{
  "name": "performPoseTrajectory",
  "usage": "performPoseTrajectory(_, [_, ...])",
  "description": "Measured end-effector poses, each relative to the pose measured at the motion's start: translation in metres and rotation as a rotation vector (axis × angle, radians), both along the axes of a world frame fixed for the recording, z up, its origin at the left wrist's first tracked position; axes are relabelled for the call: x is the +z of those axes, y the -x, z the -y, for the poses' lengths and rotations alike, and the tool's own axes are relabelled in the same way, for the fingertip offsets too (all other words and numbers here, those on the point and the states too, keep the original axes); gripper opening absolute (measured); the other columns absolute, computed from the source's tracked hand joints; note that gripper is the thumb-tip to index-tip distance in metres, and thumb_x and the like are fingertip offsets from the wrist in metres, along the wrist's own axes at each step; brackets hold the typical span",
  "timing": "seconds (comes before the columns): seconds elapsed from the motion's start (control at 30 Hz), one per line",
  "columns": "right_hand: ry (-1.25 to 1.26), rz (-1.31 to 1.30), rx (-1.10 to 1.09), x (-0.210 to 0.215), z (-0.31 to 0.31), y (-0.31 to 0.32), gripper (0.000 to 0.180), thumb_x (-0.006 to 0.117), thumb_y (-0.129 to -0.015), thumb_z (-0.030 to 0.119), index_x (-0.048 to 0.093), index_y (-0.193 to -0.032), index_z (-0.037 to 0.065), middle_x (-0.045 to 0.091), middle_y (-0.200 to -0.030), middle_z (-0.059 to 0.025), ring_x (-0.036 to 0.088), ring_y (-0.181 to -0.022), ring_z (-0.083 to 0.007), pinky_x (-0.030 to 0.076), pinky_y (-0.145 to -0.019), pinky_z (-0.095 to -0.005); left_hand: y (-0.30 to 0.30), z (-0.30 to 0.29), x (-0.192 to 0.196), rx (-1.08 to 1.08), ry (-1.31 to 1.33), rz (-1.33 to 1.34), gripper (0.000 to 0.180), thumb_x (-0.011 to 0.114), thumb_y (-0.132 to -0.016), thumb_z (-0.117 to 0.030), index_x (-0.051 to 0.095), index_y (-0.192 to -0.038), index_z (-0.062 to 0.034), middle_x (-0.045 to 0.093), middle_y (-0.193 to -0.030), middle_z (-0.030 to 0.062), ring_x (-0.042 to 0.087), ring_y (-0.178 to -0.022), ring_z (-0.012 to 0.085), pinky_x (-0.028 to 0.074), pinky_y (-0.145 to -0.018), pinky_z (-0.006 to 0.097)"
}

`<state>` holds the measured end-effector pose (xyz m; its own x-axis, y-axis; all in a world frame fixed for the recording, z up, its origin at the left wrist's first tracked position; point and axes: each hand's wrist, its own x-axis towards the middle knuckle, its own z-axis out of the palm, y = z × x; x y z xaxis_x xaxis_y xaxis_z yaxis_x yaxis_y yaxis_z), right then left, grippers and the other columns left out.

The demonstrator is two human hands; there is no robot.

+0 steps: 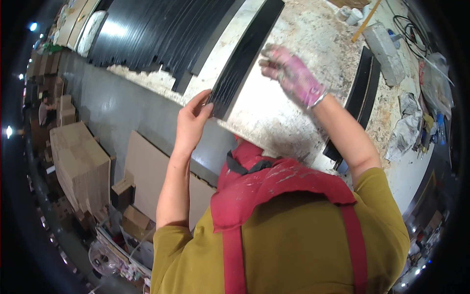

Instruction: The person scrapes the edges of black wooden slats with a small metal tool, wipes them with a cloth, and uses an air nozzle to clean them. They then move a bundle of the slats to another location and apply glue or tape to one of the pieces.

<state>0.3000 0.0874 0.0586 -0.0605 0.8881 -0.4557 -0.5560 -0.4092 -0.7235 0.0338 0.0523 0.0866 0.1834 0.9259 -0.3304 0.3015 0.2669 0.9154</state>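
Note:
A long, dark, glossy black strip (245, 54) lies slantwise on the white-stained worktable (318, 29), its near end at the table's front edge. My bare left hand (192, 120) grips the corner of that near end between thumb and fingers. To the right of the strip is my right hand (293, 73), in a pink, dirt-smeared glove. Its fingers are apart, a little blurred, and hold nothing that I can see. Many similar black strips (152, 34) lie side by side at the far left of the table.
More dark strips (363, 88) lie beyond my right forearm. A pale block (385, 54), a yellow stick (367, 20), white cups (353, 17), black cable (413, 32) and crumpled plastic (407, 125) are at the right. Cardboard boxes (81, 161) stand on the floor at left; a person (46, 110) is farther off.

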Motion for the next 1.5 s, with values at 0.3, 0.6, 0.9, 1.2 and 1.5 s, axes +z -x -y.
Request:
performPoseTrajectory(0.3, [-0.152, 0.295, 0.112, -0.013, -0.035, 0.027, 0.066, 0.056, -0.085, 0.017, 0.025, -0.14, -0.002, 0.032, -0.143, -0.0178, 0.041, -0.126, -0.0267, 0.041, -0.099, -0.0347, -0.026, -0.029, -0.018, -0.16, -0.614, -0.597, 0.03, 0.06, -0.081, -0.004, 0.058, -0.111, -0.0045, 0.055, -0.1, 0.013, 0.057, -0.088, 0.0291, 0.046, -0.075, 0.036])
performPoseTrajectory(0.6, [-0.483, 0.535, 0.302, -0.044, -0.075, 0.042, 0.059, 0.057, -0.084, 0.021, 0.036, -0.132, -0.005, 0.052, -0.124, -0.0183, 0.055, -0.106, -0.0233, 0.044, -0.088, -0.031, -0.028, -0.035, -0.013, -0.085, -0.983, -0.871, 0.023, 0.064, -0.076, -0.005, 0.063, -0.098, -0.0084, 0.059, -0.101, 0.0099, 0.053, -0.1, 0.0279, 0.036, -0.089, 0.044])
performPoseTrajectory(0.9, [-0.283, 1.04, 0.062, -0.003, 0.059, -0.126, 0.021, 0.054, -0.087, 0.023, 0.061, -0.083, 0.004, 0.059, -0.072, -0.0049, 0.054, -0.064, -0.015, 0.047, -0.063, -0.0299, -0.08, -0.01, -0.02, -0.492, -0.831, -0.415, 0.007, 0.065, -0.077, -0.004, 0.059, -0.079, -0.0019, 0.062, -0.09, 0.0104, 0.059, -0.077, 0.0299, 0.047, -0.068, 0.036])
performPoseTrajectory(1.2, [-0.346, 1.893, 0.551, 0.0, 0.076, -0.038, 0.014, 0.057, -0.075, 0.01, 0.063, -0.083, 0.0, 0.063, -0.079, -0.0154, 0.063, -0.063, -0.0256, 0.05, -0.057, -0.0391, -0.168, 0.065, -0.023, -1.387, -1.015, 0.15, 0.013, 0.066, -0.074, -0.01, 0.054, -0.073, -0.0063, 0.054, -0.074, 0.0082, 0.057, -0.067, 0.0254, 0.048, -0.06, 0.035])
performPoseTrajectory(1.5, [0.021, 1.288, 0.37, 0.04, 0.098, -0.082, 0.021, 0.043, -0.093, 0.021, 0.06, -0.096, 0.009, 0.047, -0.062, -0.0023, 0.045, -0.05, -0.0127, 0.044, -0.049, -0.0286, -0.192, 0.092, -0.02, -1.418, -0.885, 0.169, 0.012, 0.065, -0.075, -0.008, 0.053, -0.075, -0.0037, 0.053, -0.075, 0.0105, 0.056, -0.067, 0.0292, 0.049, -0.062, 0.037])
